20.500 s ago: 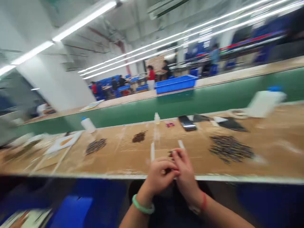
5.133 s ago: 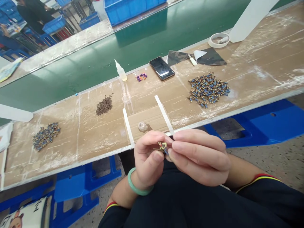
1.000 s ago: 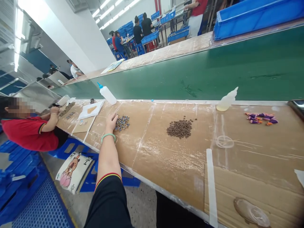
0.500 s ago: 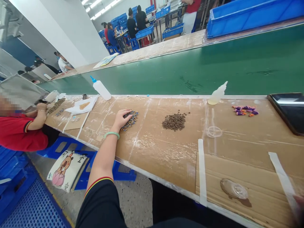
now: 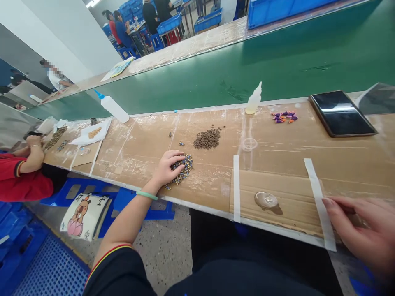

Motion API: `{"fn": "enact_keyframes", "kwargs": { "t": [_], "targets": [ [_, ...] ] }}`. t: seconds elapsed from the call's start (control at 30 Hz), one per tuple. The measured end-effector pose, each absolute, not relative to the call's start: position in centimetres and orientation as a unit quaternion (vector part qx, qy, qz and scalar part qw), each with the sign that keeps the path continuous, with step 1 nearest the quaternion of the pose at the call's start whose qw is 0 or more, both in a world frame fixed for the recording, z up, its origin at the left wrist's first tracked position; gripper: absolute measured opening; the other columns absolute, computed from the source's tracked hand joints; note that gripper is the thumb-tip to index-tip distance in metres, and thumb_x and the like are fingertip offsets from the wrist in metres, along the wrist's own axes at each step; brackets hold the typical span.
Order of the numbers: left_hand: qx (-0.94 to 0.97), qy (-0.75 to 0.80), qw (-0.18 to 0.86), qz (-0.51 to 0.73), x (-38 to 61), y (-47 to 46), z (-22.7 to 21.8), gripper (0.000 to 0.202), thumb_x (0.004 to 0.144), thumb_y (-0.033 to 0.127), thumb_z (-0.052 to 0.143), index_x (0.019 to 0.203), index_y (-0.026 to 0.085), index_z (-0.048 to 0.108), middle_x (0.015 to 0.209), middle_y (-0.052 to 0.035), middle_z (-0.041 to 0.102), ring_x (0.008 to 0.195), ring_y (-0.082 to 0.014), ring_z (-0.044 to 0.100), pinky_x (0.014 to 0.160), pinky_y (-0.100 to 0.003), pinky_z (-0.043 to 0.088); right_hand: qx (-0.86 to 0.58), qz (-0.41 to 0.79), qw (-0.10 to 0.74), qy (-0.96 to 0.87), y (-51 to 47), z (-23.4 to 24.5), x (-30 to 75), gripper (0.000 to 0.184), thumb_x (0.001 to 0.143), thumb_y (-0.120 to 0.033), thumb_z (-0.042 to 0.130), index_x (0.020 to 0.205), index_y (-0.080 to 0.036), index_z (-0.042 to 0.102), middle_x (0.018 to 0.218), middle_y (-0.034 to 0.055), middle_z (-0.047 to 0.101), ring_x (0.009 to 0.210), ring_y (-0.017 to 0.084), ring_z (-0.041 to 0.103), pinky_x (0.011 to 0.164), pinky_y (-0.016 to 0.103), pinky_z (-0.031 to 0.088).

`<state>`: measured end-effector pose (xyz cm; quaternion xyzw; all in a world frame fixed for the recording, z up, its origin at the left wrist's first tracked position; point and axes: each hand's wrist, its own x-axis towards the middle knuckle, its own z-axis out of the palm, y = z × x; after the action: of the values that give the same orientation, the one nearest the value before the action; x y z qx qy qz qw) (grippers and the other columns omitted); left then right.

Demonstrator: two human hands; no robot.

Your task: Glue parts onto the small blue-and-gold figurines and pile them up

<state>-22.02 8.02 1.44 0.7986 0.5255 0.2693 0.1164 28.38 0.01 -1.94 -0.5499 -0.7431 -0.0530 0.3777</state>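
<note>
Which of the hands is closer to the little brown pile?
Left. The left hand cups the blue-gold pile just left of the brown pile; the right hand is far right of it, by a white tape strip.

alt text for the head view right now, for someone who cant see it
A person's left hand curves over a pile of small blue-and-gold pieces on a brown worktable; the right hand is beside a strip of white tape. Farther back are a heap of small brown discs, a translucent bottle and a phone.
</note>
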Motion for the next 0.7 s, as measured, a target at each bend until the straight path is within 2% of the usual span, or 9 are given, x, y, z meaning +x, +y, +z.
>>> {"fn": "enact_keyframes", "kwargs": {
  "t": [0.13, 0.33, 0.6, 0.7],
  "targets": [
    [0.808, 0.511, 0.118, 0.268, -18.7, 6.4, 1.5, 0.023, 0.092, 0.033, 0.068, 0.113, 0.026, 0.077, 0.128, -0.0115, 0.075, 0.125, -0.0295, 0.066, 0.113, -0.056, 0.051, -0.487, -0.113, 0.37, -0.783, 0.3, 0.2, 27.4, 0.025, 0.103, -0.036, 0.061, 0.084, -0.021, 0.067, 0.07, 0.0024, 0.07, 0.062, 0.019, 0.065, 0.055, 0.031, 0.045],
    [0.815, 0.493, 0.115, 0.283, -14.5, 5.8, 1.5, 0.02, 0.094, 0.03, 0.066, 0.109, 0.023, 0.076, 0.125, -0.0122, 0.076, 0.121, -0.029, 0.067, 0.11, -0.055, 0.053, -0.473, -0.116, 0.405, -0.774, 0.3, 0.5, 27.0, 0.02, 0.101, -0.028, 0.064, 0.083, -0.02, 0.066, 0.067, 0.0002, 0.068, 0.058, 0.016, 0.061, 0.054, 0.03, 0.042],
    [0.799, 0.5, 0.116, 0.313, -9.0, 6.9, 1.3, 0.009, 0.093, 0.028, 0.068, 0.091, 0.025, 0.076, 0.109, -0.0078, 0.079, 0.111, -0.0263, 0.07, 0.106, -0.051, 0.055, -0.507, -0.063, 0.419, -0.751, 0.0, 0.1, 27.1, 0.024, 0.098, -0.031, 0.065, 0.077, -0.02, 0.069, 0.066, 0.0008, 0.07, 0.057, 0.016, 0.063, 0.057, 0.031, 0.046],
    [0.765, 0.538, 0.088, 0.344, -9.5, 8.2, 2.1, 0.013, 0.095, 0.035, 0.068, 0.094, 0.026, 0.076, 0.117, -0.0064, 0.077, 0.12, -0.0255, 0.067, 0.113, -0.05, 0.051, -0.509, -0.062, 0.422, -0.747, -0.1, -0.1, 27.2, 0.023, 0.098, -0.031, 0.065, 0.078, -0.021, 0.069, 0.067, 0.0005, 0.07, 0.059, 0.017, 0.064, 0.057, 0.032, 0.045]
  ]
}}
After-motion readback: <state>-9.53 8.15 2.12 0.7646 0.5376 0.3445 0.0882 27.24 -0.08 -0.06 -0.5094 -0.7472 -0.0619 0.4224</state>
